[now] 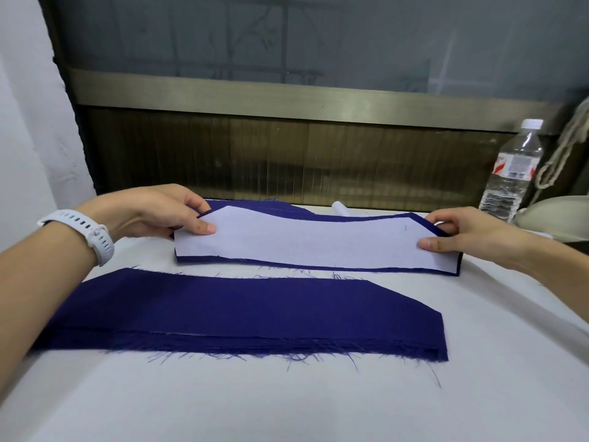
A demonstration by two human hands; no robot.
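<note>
The clear plastic bottle (513, 173), upright with a white cap at the table's (287, 403) far right corner, bears a red-and-white label too small to read; its contents cannot be told. The navy collar piece (318, 244), white facing up, lies near the far edge with its long axis left to right. The left grip (159, 212) pinches its left end and the right grip (462, 232) its right end. A frayed navy strip (239, 314) lies parallel, nearer the front edge.

Long navy fabric piece (318, 269) (white interfacing on top), flat on table, ends pinched
</note>
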